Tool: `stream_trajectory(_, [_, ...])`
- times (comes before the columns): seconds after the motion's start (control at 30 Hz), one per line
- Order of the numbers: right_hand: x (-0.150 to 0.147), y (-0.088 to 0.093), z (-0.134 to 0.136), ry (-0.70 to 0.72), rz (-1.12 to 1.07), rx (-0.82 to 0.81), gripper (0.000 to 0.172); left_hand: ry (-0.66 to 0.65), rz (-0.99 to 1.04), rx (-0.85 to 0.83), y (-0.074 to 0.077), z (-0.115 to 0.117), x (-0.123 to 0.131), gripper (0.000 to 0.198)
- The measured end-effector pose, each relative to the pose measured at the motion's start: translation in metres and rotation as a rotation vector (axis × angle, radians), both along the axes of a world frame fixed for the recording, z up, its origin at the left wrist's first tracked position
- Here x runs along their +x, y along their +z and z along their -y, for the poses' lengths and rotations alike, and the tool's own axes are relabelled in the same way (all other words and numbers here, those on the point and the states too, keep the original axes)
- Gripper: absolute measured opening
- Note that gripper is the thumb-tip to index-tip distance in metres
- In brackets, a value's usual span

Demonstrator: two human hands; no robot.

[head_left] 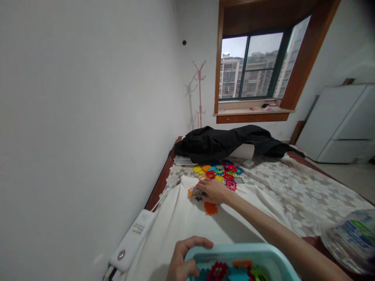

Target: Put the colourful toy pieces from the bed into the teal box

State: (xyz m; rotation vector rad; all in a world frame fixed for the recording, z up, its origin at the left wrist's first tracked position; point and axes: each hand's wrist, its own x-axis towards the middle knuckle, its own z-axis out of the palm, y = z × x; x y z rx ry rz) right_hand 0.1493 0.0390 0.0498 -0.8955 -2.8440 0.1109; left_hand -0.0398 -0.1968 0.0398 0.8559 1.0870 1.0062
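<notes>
Two hands show: the right hand (213, 191) on the bed and the left hand (183, 260) on one blue basket (265, 253). One orange piece (211, 208) lies alone just next to the right hand. Past that hand sits one pile of colourful pieces (220, 172), too many to count. Behind the pile lies one black coat (225, 142). One white power bank (132, 240) lies left of the basket. One plastic bottle (350, 246) is right of it.

black coat (225, 142), pink rack (199, 91) — white cabinet (340, 125)

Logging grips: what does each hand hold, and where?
Left hand grips the blue tub by its rim; right hand closes over plastic pieces.
</notes>
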Motion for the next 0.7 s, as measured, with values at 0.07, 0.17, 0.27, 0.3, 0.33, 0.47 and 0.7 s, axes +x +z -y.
stream_trajectory(0.07, [0.007, 0.000, 0.002, -0.036, 0.007, 0.018, 0.037, 0.006, 0.001, 0.016, -0.003, -0.001, 0.000, 0.058])
stream_trajectory(0.17, [0.011, -0.005, 0.005, -0.050, -0.011, 0.018, 0.049, 0.005, 0.008, 0.008, -0.003, 0.000, 0.001, 0.057])
stream_trajectory(0.27, [0.006, -0.009, 0.008, -0.003, -0.014, 0.037, 0.074, 0.022, 0.029, -0.006, 0.002, 0.002, 0.004, 0.057])
stream_trajectory(0.3, [0.003, -0.010, 0.009, 0.016, 0.003, 0.042, 0.077, 0.037, 0.033, -0.004, 0.004, 0.002, 0.006, 0.056])
stream_trajectory(0.33, [0.000, -0.010, 0.010, 0.032, 0.027, 0.045, 0.078, 0.052, 0.033, -0.004, 0.007, 0.003, 0.007, 0.055])
stream_trajectory(0.47, [-0.014, -0.008, 0.010, 0.055, 0.092, 0.049, 0.066, 0.078, 0.025, -0.016, 0.012, 0.005, 0.012, 0.055])
stream_trajectory(0.7, [-0.016, -0.005, 0.008, 0.029, 0.103, 0.098, 0.045, 0.072, 0.011, -0.027, 0.012, 0.005, 0.011, 0.056])
